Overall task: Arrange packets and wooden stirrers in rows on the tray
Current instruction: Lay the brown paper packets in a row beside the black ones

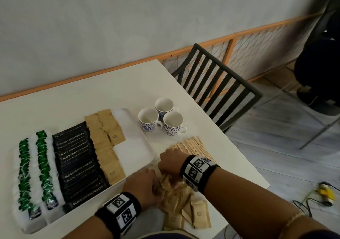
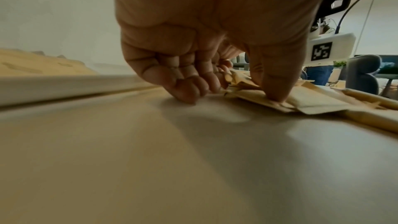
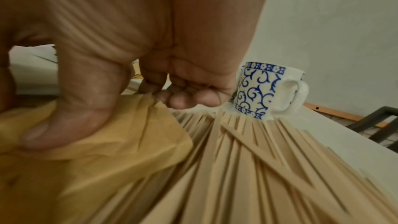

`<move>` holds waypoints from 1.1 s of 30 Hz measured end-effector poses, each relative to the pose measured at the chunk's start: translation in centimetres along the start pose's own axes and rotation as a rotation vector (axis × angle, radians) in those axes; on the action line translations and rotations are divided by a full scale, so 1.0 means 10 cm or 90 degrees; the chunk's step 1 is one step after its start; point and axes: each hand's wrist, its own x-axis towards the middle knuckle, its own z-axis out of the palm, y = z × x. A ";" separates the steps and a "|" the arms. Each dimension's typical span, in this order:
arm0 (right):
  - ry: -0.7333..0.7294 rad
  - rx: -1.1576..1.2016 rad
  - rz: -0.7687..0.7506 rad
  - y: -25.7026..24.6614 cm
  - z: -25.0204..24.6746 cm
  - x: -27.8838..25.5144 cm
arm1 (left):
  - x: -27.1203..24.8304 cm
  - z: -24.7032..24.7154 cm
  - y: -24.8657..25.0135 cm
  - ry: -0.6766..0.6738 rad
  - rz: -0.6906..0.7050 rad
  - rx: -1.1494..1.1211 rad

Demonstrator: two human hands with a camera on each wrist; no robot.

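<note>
1. White tabletop (image 1: 114, 95) stands against a pale grey wall edged with an orange wooden strip; a black slatted chair (image 1: 217, 84) sits at its far right side, over grey plank flooring.
2. A white tray (image 1: 136, 146) lies on the table. It holds two rows of green-and-white packets (image 1: 33, 174), one block of black coffee packets (image 1: 77, 163), and two rows of brown packets (image 1: 106, 143); the second brown row is only partly filled, and the tray's right strip is bare.
3. Three blue-patterned white cups (image 1: 161, 118) stand clustered just beyond the tray's far right corner.
4. A spread of wooden stirrers (image 1: 193, 146), too many to count, lies on the table near the cups.
5. A loose pile of brown packets (image 1: 182, 207) lies by the tray's near right edge.
6. The left hand (image 1: 143, 187) pinches packets from this pile, thumb pressing one flat in the left wrist view.
7. The right hand (image 1: 170, 162) clutches crumpled brown packets, above the stirrers.
</note>
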 end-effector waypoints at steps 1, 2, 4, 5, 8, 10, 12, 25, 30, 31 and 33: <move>-0.005 -0.004 -0.006 0.00 0.00 0.00 | -0.01 -0.01 -0.02 0.004 -0.003 0.000; -0.007 -0.005 -0.012 -0.01 0.00 0.00 | -0.02 -0.01 -0.04 0.008 -0.008 0.001; 0.000 0.000 -0.028 -0.03 0.02 0.01 | -0.03 -0.02 -0.08 0.021 -0.022 0.003; 0.011 0.010 -0.034 -0.03 0.05 0.01 | -0.04 -0.02 -0.10 0.027 -0.028 0.005; 0.055 0.049 -0.051 -0.04 0.08 0.00 | -0.05 0.00 -0.16 0.050 -0.026 -0.001; 0.081 0.088 -0.053 -0.04 0.08 -0.02 | -0.08 0.03 -0.17 0.056 -0.014 -0.028; 0.084 0.131 -0.040 -0.03 0.06 -0.04 | -0.10 0.05 -0.16 0.045 0.006 -0.024; 0.105 0.469 0.003 0.06 -0.07 -0.23 | 0.00 0.03 -0.14 -0.036 0.096 0.031; 0.107 0.571 0.055 0.08 -0.09 -0.26 | 0.01 0.13 -0.26 -0.023 0.121 -0.101; 0.107 0.593 0.056 0.08 -0.11 -0.27 | 0.00 0.11 -0.31 -0.022 0.124 -0.132; 0.115 0.624 0.040 0.08 -0.18 -0.28 | -0.04 0.03 -0.40 0.000 0.109 -0.265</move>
